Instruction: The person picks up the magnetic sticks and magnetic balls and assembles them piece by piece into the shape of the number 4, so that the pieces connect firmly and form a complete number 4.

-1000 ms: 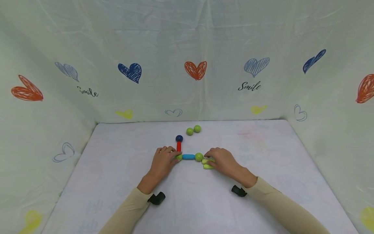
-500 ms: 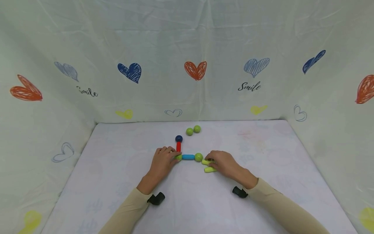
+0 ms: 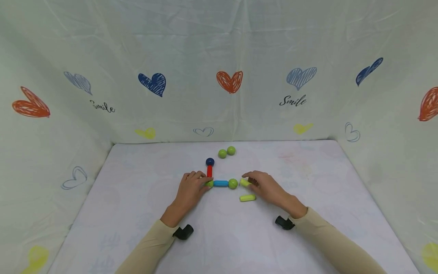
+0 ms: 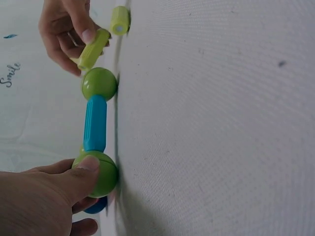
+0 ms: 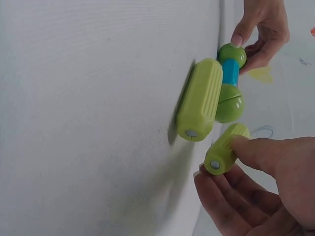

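My left hand [image 3: 191,190] pinches a green ball [image 4: 104,174] at the corner of a joined shape. From that ball a blue rod [image 3: 221,183] runs right to a second green ball [image 3: 233,183], and a red rod [image 3: 209,171] runs back to a dark blue ball [image 3: 210,162]. My right hand [image 3: 265,186] pinches a yellow-green rod [image 5: 227,150] between thumb and fingers, one end close to the second green ball. Grey metal shows in the rod's end in the right wrist view. Another yellow-green rod [image 3: 248,198] lies on the table in front of that hand.
Two loose green balls [image 3: 222,153] sit at the back of the white table [image 3: 154,163]. A pale cloth [image 3: 191,45] printed with hearts hangs behind and at the sides. Black wrist cameras [image 3: 183,232] are strapped on both sleeves.
My right hand has picked one yellow-green rod off the pair and turned it toward the second green ball. The other rod is left behind on the table. My left hand stays put.
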Tool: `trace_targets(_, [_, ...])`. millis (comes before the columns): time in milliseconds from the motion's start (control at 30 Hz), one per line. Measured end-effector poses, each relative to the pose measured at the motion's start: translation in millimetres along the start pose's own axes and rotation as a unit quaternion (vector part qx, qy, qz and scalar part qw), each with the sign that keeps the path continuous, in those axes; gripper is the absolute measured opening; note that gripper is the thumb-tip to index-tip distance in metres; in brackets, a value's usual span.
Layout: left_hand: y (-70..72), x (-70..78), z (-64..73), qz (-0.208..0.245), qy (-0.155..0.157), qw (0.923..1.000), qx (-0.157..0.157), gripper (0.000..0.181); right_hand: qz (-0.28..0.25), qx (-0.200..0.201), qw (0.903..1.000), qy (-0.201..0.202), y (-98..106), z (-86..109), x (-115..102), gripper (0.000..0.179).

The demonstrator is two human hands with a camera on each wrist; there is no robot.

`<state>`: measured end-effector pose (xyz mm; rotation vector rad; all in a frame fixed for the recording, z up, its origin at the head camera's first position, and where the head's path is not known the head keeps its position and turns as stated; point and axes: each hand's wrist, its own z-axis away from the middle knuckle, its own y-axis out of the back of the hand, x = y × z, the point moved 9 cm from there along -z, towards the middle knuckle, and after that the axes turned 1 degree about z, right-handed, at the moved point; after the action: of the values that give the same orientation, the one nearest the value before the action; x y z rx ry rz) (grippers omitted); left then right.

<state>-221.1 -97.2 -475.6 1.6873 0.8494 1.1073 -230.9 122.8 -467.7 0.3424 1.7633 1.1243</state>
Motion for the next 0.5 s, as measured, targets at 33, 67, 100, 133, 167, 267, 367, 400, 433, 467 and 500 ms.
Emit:
trace_targets(33, [0.0, 0.0, 0.0, 0.0, 0.0, 1.0, 0.0, 0.036, -0.005, 0.003, 1.0, 0.001, 1, -1.1, 1, 0.036])
trace_targets(67, [0.1, 0.1, -0.1, 0.001, 0.0, 1.0, 0.0, 0.036, -0.011, 0.005, 0.9999, 0.001, 2, -2.3, 2, 0.037])
trace_targets(100, [0.3, 0.4, -0.1, 0.002, 0.0, 1.0, -0.001, 0.036, -0.02, 0.007, 0.9998, 0.001, 3, -3.5, 3, 0.039])
trace_targets(133, [0.3, 0.4, -0.1, 0.002, 0.001, 1.0, -0.002, 0.036, -0.029, 0.009, 0.9995, 0.001, 4, -4.8, 4, 0.04])
trace_targets(167, [0.6, 0.9, -0.2, -0.001, 0.0, 1.0, -0.002, 0.036, -0.038, 0.011, 0.9992, 0.0, 4, -6.3, 5, 0.04])
trace_targets(267, [0.6, 1.1, -0.1, -0.002, 0.0, 1.0, -0.004, 0.036, -0.064, 0.013, 0.9978, -0.006, 4, -11.5, 9, 0.039])
trace_targets(367, [0.2, 0.8, 0.0, 0.0, 0.0, 1.0, -0.004, 0.036, -0.088, 0.011, 0.9958, -0.024, 1, -18.4, 15, 0.037])
trace_targets(400, [0.0, 0.5, 0.1, 0.003, 0.001, 1.0, -0.005, 0.036, -0.095, 0.011, 0.9949, -0.033, 0, -20.8, 17, 0.037])
trace_targets(433, [0.3, 0.8, 0.0, 0.001, 0.0, 1.0, -0.003, 0.036, -0.104, 0.011, 0.9935, -0.044, -1, -23.1, 19, 0.037])
trace_targets(467, [0.4, 1.0, 0.0, 0.002, -0.001, 1.0, -0.003, 0.036, -0.111, 0.013, 0.9922, -0.054, -2, -25.5, 21, 0.036])
trace_targets(500, [0.6, 1.1, 0.0, 0.001, -0.001, 1.0, -0.002, 0.035, -0.12, 0.014, 0.9907, -0.063, -3, -28.0, 23, 0.036])
